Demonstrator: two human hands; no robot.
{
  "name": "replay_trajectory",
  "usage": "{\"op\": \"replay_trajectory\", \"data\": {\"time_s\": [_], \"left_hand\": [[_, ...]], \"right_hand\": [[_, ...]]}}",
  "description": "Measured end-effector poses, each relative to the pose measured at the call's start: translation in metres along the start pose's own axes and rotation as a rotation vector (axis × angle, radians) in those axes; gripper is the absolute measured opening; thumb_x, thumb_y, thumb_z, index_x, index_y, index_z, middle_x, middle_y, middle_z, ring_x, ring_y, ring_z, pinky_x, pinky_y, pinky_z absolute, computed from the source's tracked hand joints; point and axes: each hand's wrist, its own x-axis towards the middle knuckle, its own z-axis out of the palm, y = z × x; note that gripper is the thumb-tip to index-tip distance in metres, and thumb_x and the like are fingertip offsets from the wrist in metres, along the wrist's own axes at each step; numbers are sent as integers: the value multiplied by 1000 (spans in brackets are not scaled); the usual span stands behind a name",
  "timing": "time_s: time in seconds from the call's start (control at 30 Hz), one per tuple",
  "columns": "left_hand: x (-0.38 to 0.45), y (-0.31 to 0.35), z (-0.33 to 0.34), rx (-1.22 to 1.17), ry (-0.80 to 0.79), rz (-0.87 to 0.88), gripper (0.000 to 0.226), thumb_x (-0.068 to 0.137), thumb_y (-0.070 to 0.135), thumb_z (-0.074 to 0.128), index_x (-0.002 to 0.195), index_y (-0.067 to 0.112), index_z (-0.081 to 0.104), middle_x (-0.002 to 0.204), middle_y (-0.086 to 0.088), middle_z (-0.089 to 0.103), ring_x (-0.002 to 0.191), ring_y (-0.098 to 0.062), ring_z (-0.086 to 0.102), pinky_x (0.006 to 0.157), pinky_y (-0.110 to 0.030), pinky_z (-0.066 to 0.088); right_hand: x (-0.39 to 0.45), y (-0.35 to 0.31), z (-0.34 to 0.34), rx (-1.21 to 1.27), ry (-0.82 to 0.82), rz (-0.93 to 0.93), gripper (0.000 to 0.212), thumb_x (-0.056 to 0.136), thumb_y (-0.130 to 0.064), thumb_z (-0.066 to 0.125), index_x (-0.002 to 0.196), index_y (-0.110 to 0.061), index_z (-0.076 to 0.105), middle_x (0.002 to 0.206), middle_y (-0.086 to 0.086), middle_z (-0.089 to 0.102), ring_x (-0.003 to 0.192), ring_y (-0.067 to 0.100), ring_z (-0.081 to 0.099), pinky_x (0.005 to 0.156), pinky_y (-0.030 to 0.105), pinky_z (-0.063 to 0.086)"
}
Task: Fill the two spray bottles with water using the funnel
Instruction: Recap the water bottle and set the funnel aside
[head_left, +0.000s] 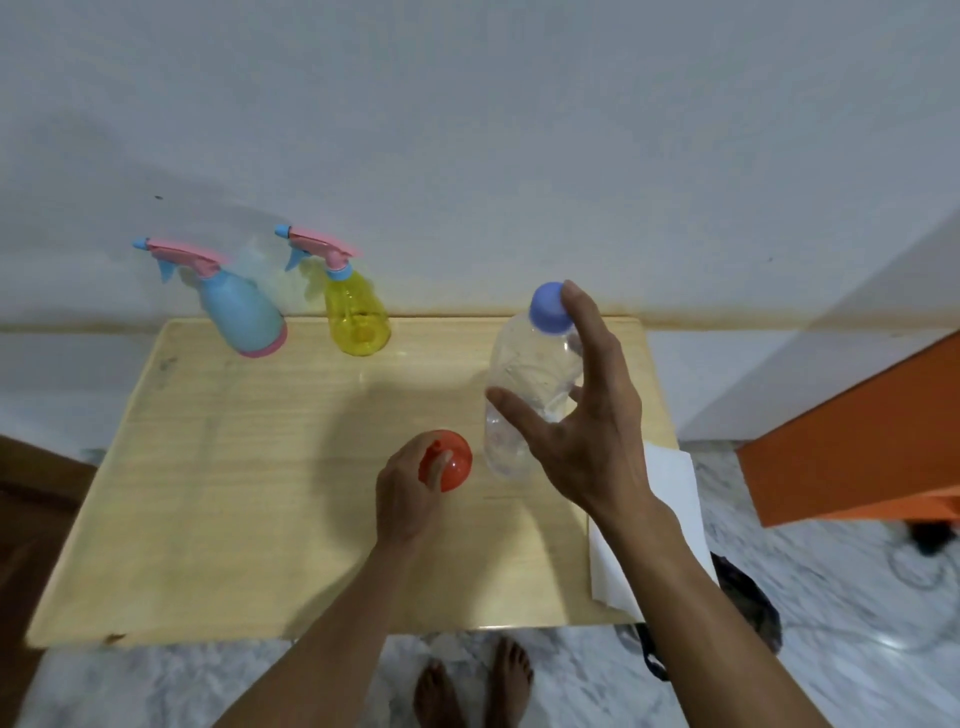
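Nothing is filled yet. Behind the water bottle (524, 384), both spray bottles (244, 312) keep tops on. Left hand (410, 493) grip pinches the funnel (449, 465); right hand (587, 415) grip is spread apart.

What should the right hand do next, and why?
Probably close around the water bottle: the right hand is spread open beside it, not yet gripping, while the left hand already holds the red funnel. Both spray bottles remain capped.
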Motion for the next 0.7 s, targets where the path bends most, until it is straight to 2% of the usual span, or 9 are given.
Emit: {"op": "replay_trajectory", "data": {"time_s": [0.1,0.23,0.37,0.5,0.7], "left_hand": [[-7,-2,-10,1,0,-15,31,93,30,63,114,9,71,113,-10,73,102,-27,68,89,-20,42],[-11,2,-33,0,37,41,33,89,33,63,109,8,73,106,-8,75,93,-26,70,81,-21,46],[6,20,-50,-8,94,82,22,90,19,72,109,8,73,107,-9,75,96,-26,70,83,-21,45],[40,42,-54,-23,116,132,23,92,20,70,111,8,72,111,-8,74,101,-25,68,86,-22,43],[100,68,-29,6,153,200,22,92,20,68,110,8,73,109,-10,74,99,-30,67,84,-26,44]], "right_hand": [[-2,-6,1,-9,-3,50,99,75,-24,89,150,-39,26,138,-55,21,129,15,50,97,35,52],[-5,-13,-3,57,54,192,92,76,-27,88,143,-54,31,134,-52,31,128,7,50,100,46,52],[5,-13,-11,89,122,251,89,76,-27,88,145,-49,36,138,-38,42,127,11,53,97,52,52],[33,-11,-20,64,175,245,91,75,-27,89,147,-43,36,140,-32,45,121,10,54,95,51,53],[84,14,-22,52,210,183,90,76,-25,87,149,-40,36,137,-44,38,126,13,53,97,51,53]]}}
